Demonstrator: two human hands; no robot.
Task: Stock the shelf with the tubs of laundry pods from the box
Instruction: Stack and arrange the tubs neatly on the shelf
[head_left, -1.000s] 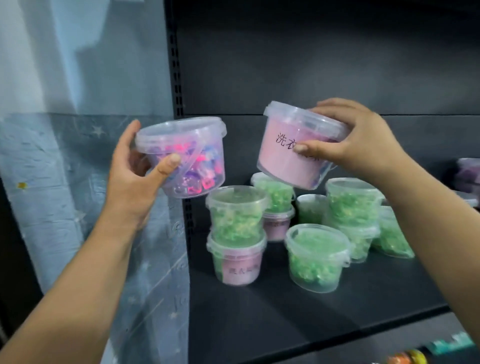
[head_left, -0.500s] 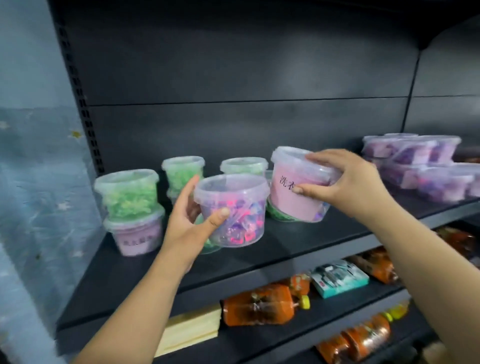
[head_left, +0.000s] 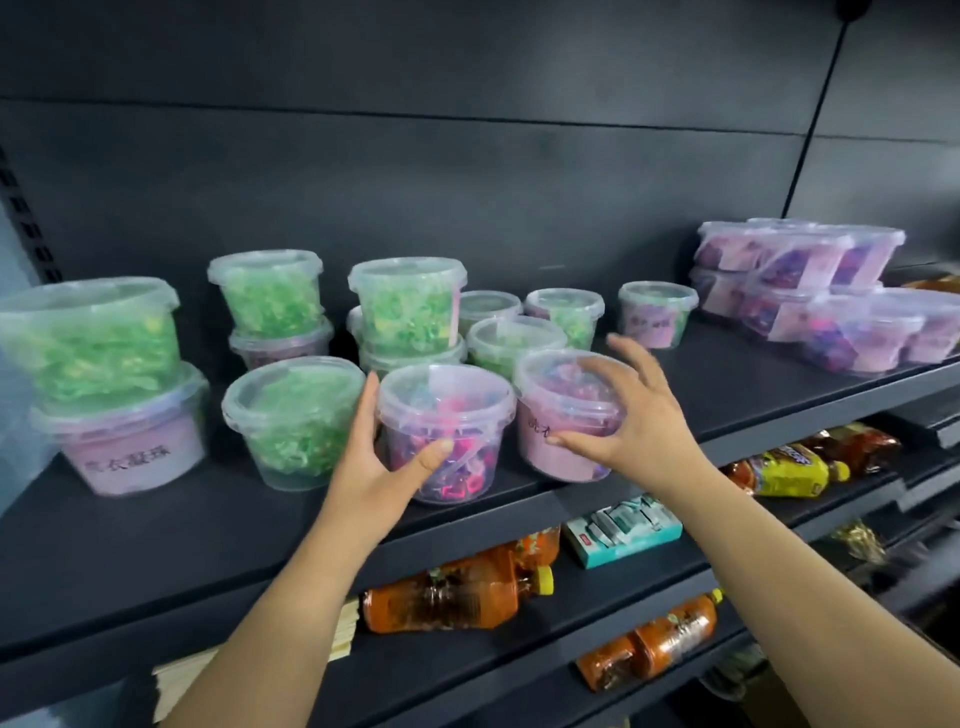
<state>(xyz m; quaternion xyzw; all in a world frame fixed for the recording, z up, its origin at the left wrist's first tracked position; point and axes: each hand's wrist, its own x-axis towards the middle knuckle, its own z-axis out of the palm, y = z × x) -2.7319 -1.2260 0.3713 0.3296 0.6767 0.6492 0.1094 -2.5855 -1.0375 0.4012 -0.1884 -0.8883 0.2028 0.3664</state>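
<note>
Dark metal shelving with a plain back panel fills the view. On the upper shelf (head_left: 182, 530) stand many clear lidded tubs, some stacked 2 high, most holding green pods.

The left hand (head_left: 374, 462) grips a tub of mixed pink and blue pods (head_left: 452, 405), thumb across its front and fingers curled round its left side. This tub sits upright on the shelf near the front edge, just beside a green tub (head_left: 291, 421) on its left.

The right hand (head_left: 644, 421) is spread wide over a pink tub (head_left: 561, 462). Its thumb touches the front wall and its fingers fan out above and behind the lid. That tub also stands on the shelf, just right of the mixed one.

Flat purple boxes (head_left: 810, 291) are stacked at far right. On the lower shelves lie orange bottles (head_left: 447, 592) and a teal carton (head_left: 623, 530).
</note>
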